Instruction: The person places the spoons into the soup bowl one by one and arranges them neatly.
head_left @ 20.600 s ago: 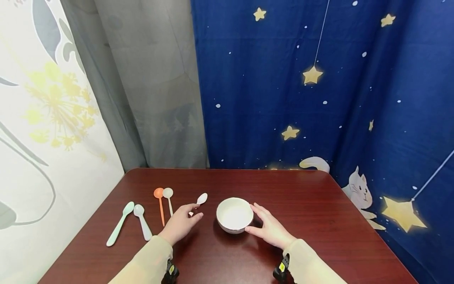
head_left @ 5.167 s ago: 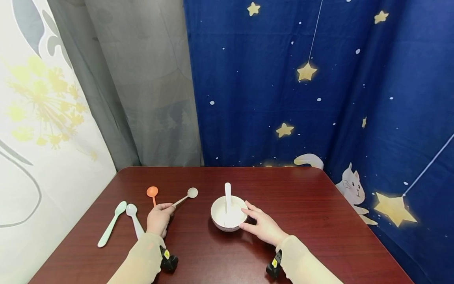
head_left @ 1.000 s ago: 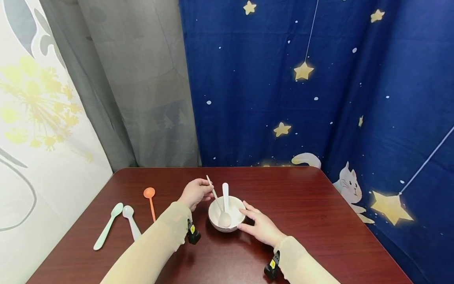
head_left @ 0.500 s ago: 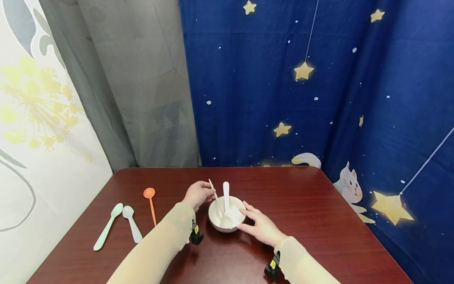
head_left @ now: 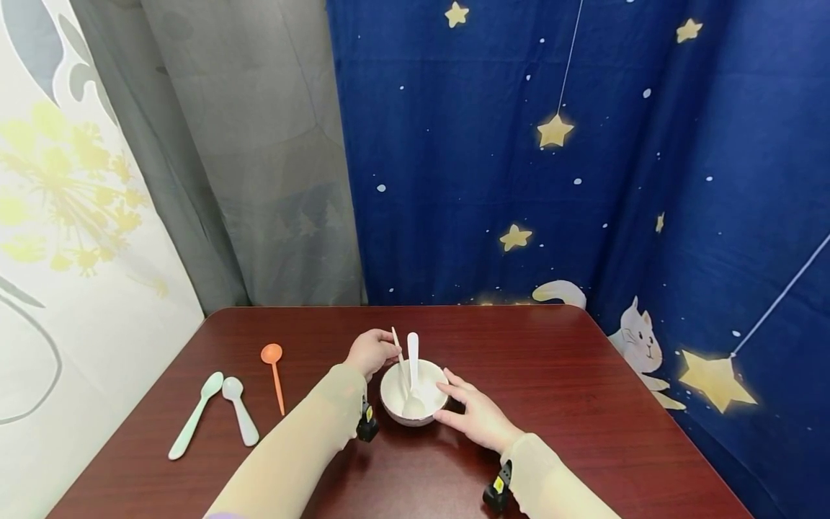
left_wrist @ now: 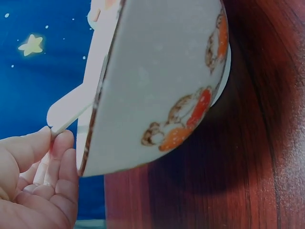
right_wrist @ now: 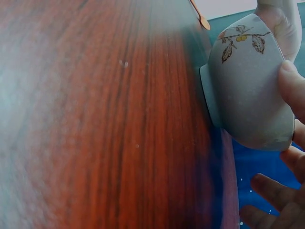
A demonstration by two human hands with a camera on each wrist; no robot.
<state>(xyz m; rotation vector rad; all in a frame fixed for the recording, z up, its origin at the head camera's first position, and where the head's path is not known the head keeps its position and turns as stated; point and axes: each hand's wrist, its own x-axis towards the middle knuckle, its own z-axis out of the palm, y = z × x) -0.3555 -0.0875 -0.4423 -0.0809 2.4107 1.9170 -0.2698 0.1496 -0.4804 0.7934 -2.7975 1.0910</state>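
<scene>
A white bowl (head_left: pixel 431 383) stands on the dark red table, with painted figures on its outer wall in the left wrist view. Inside leans a white spoon (head_left: pixel 413 352), handle up over the far rim. My left hand (head_left: pixel 372 352) pinches the handle end of a beige spoon (head_left: pixel 400 356) between thumb and fingertips at the bowl's far left rim. That spoon's head is down in the bowl. My right hand (head_left: pixel 481 416) rests against the bowl's right side, thumb and fingers spread; in the right wrist view the thumb (right_wrist: pixel 291 88) touches the outer wall near the rim.
To the left lie an orange spoon (head_left: pixel 272 354), a whitish spoon (head_left: pixel 241 414) and a mint green spoon (head_left: pixel 194 419). The table (head_left: pixel 558 375) ends at a blue star curtain (head_left: pixel 454 180) and a grey one (head_left: pixel 292 180).
My left hand has moved right and a little nearer the bowl, and the beige spoon's handle now stands steeper, closer to the white spoon. My right hand stays at the bowl.
</scene>
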